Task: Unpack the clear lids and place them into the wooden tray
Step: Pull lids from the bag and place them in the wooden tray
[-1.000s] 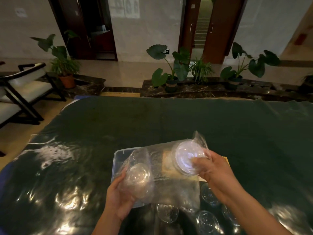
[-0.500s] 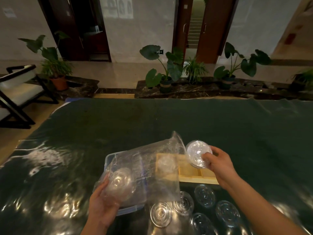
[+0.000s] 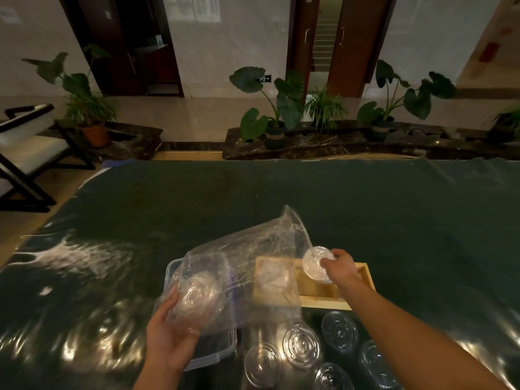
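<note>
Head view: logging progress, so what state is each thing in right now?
Left hand: grips the plastic bag at its lower end.
Plastic bag: lifted, stacked lids inside.
Right hand: pinches one clear lid.
Clear lid: unpacked, held over the wooden tray.
Wooden tray: on the table, partly behind the bag.

wooden tray (image 3: 323, 303): left end veiled behind plastic bag (image 3: 253, 263); middle covered by right hand (image 3: 342, 267) and the clear lid (image 3: 316, 263) it pinches
blue-rimmed box (image 3: 208, 358): mostly under the bag and the left hand (image 3: 168, 339) gripping it
bagged lids (image 3: 197, 298): stacked, count unclear
loose lids (image 3: 301, 344): nearest ones cut by the bottom edge
chair (image 3: 25, 153), far left: cropped
wall sign (image 3: 264, 78): too small to read
</note>
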